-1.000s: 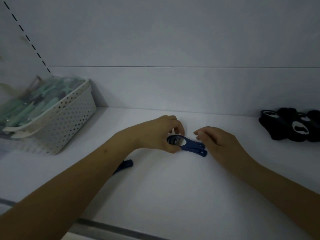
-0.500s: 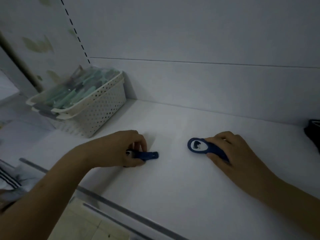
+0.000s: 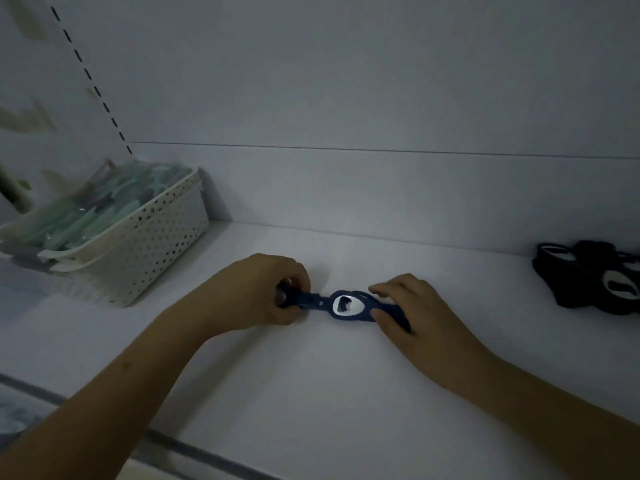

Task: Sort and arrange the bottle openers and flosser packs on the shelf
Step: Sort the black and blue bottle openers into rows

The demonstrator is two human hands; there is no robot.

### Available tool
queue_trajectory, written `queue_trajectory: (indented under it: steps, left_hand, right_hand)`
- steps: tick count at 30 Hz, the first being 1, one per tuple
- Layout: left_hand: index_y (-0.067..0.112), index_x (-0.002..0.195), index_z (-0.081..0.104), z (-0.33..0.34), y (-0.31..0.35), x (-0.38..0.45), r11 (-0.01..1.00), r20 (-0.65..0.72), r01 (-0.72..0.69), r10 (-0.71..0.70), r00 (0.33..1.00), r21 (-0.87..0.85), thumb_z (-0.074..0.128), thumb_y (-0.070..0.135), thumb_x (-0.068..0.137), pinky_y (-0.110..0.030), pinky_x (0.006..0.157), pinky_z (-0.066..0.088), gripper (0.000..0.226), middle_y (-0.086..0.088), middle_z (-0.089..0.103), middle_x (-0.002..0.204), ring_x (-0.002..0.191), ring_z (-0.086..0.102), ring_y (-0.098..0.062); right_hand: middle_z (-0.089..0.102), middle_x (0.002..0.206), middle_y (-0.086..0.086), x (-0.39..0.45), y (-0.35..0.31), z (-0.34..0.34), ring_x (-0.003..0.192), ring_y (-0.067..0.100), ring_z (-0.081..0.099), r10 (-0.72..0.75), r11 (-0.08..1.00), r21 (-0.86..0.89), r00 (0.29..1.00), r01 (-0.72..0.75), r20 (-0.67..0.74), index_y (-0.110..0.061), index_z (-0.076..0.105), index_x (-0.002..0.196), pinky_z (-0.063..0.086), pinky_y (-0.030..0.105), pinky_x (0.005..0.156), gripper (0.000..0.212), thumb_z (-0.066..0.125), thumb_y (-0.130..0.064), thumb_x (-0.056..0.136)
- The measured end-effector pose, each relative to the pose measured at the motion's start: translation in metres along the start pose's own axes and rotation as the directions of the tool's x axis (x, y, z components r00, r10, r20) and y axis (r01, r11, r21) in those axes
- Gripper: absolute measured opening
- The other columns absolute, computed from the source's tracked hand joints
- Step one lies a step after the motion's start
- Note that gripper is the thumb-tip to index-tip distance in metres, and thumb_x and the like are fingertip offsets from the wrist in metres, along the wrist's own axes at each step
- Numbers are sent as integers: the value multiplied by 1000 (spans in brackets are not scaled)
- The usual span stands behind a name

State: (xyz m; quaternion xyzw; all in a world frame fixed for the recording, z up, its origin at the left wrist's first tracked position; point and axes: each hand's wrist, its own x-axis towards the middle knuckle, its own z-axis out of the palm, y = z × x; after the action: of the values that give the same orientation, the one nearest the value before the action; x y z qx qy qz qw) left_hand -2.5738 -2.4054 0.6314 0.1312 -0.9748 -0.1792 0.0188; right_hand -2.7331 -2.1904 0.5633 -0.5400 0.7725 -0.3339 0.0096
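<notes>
Two dark blue bottle openers lie end to end on the white shelf [image 3: 311, 393]. My left hand [image 3: 256, 296] grips the left blue opener [image 3: 304, 301] by its end, with the fingers curled over it. My right hand [image 3: 412, 317] holds the handle of the right blue opener [image 3: 349, 306], whose metal-lined ring faces up and touches the left one. Black bottle openers [image 3: 595, 278] sit in a pile at the far right. Green flosser packs [image 3: 90, 209] fill the basket at the left.
A white perforated basket [image 3: 149, 251] stands at the shelf's left against the back wall [image 3: 381, 188]. The shelf's front edge [image 3: 194, 448] runs diagonally at the bottom left. A slotted upright [image 3: 90, 77] rises behind the basket.
My left hand has carried its blue opener rightward until it meets the ring of the opener under my right hand. The two were apart half a second ago.
</notes>
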Motion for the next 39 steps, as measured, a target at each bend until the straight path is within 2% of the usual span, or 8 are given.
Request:
queue_trajectory:
  steps: [5,9,13,18,23,28,33,39]
  left_hand:
    - [40,96,66,2,22,22,995,9,-88,88,996,-45,76,28,75,-20,74,51,26,22,66,96,89,61,0]
    - [37,99,64,13,49,40,978,26,-207,207,978,-18,75,33,78,-29,75,53,24,17,62,98,87,60,-4]
    - [35,103,65,26,57,48,967,34,-250,252,967,-46,75,34,79,-34,78,53,26,15,63,101,89,60,-6]
    - [37,125,56,21,50,48,965,98,-235,247,964,-119,78,38,80,-28,92,50,51,18,60,117,105,57,-1]
    - [42,145,32,15,42,42,988,233,-123,99,968,95,76,61,72,-26,101,42,87,19,40,132,121,36,-3]
    - [34,134,50,17,40,50,993,208,-96,80,975,68,78,48,78,-12,76,38,64,7,50,111,98,52,-8]
    - [29,125,59,15,46,61,990,225,-130,115,968,55,80,37,79,-22,85,49,51,3,53,111,98,55,-10]
    - [24,120,60,14,65,79,978,316,-206,194,928,4,81,32,78,-22,83,50,48,7,55,104,94,57,-9]
  right_hand:
    - [51,114,-14,1,-2,-3,101,0,48,38,999,37,999,-37,-37,-22,56,126,40,10,88,44,44,-50,94]
    - [51,113,-14,-1,-4,-7,94,-1,50,72,994,86,995,-66,-67,-23,52,129,41,9,80,55,40,-62,91]
    - [55,105,-11,-3,-2,-8,94,8,50,69,998,9,995,-69,-70,-21,52,127,51,28,78,60,46,-60,81]
    - [56,96,-12,-4,-2,-10,85,8,51,37,994,-97,995,-46,-94,-23,55,121,52,29,66,55,46,-60,80]
    - [56,95,-9,-7,-5,-13,81,9,54,10,990,-137,998,-18,-58,-19,59,117,53,27,65,55,51,-58,79]
    - [58,95,-7,-3,-9,-17,77,5,51,67,996,-49,997,-69,-49,-20,59,124,49,24,76,41,70,-32,86]
    - [56,91,-9,0,-8,-22,76,3,50,60,995,-83,998,-61,-16,-19,65,116,38,10,66,38,73,-34,82]
    - [51,98,-6,-8,-16,-31,82,6,48,156,954,-270,985,-129,79,-20,56,107,40,20,68,33,59,-47,88]
